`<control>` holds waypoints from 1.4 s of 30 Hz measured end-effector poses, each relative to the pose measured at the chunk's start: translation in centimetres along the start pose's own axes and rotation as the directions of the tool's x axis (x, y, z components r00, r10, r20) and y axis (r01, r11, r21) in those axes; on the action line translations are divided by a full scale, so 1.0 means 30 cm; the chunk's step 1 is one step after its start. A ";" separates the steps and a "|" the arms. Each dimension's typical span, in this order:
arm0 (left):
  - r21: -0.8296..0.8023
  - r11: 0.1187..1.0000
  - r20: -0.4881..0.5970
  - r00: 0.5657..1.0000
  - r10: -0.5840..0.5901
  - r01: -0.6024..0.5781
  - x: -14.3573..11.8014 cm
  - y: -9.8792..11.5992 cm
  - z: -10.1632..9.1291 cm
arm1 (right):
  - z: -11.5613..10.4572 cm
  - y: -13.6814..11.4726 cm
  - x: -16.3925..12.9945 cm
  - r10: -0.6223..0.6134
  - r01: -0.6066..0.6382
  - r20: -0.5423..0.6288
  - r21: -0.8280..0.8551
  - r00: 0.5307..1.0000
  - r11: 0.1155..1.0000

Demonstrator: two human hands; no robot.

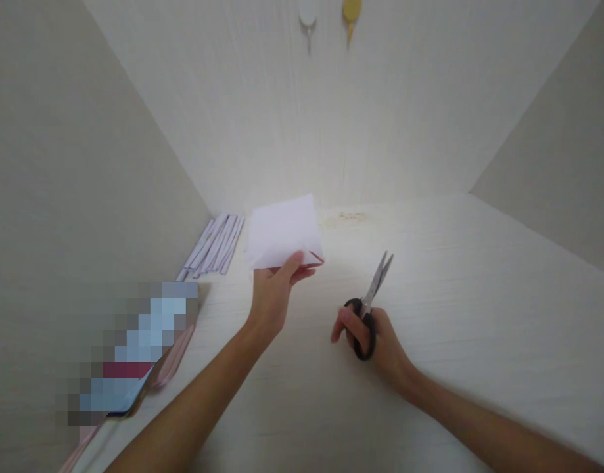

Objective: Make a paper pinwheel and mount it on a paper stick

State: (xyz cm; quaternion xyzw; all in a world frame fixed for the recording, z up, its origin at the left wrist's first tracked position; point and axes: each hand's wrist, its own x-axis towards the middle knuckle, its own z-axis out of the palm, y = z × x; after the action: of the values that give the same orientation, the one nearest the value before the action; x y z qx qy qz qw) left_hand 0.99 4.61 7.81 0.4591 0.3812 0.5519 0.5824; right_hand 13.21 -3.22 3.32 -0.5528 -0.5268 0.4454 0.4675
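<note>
Far left, against the left wall, a blurred-out flat object (129, 348) lay on the worktop (454, 315) with pinkish strips poking out under it; cannot tell what it was. Further back along the left edge, near the back-left corner, sat a fanned stack of cut strips (213, 244), thin, white with purple edging, flat and papery. Just right of them the left hand (272, 299) held the paper (284, 231) up off the worktop, thumb and fingers pinched narrow on its lower edge; the sheet was white, thin, roughly rectangular and tilted, with a bit of red print showing at its lower right corner. The right hand (375, 341) rested low near the worktop's middle, apart from the paper, fingers curled through the black plastic loops of the scissors (371, 305); steel blades pointed up and away, slightly parted. Judgement: a clean cut would need the sheet kept taut and steady at the pinch, blades opened wider, brought square to the paper's edge, and fingers kept clear of the cut line. Worktop was pale, matte, faint woodgrain. On the back wall hung two small hooks, one white (307, 14), one yellow (351, 13).
</note>
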 end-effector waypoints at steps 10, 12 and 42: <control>0.250 0.967 0.203 0.973 -0.107 0.054 -0.081 -0.133 -0.004 | -0.009 0.023 0.049 0.012 0.014 -0.194 0.134 0.981 0.991; 0.302 0.953 0.238 0.969 -0.071 -0.004 -0.079 -0.136 -0.004 | -0.012 0.026 0.061 0.001 0.040 -0.222 0.178 0.975 0.983; 0.326 0.934 0.015 0.987 -0.161 0.148 -0.044 -0.178 -0.055 | -0.017 0.037 0.104 -0.022 0.021 -0.011 -0.058 1.000 0.998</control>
State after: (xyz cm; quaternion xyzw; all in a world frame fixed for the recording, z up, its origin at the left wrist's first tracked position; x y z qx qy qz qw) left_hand 0.84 3.64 2.14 0.5284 0.4893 0.4247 0.5486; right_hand 14.04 -0.13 2.31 -0.5630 -0.5425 0.4219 0.4591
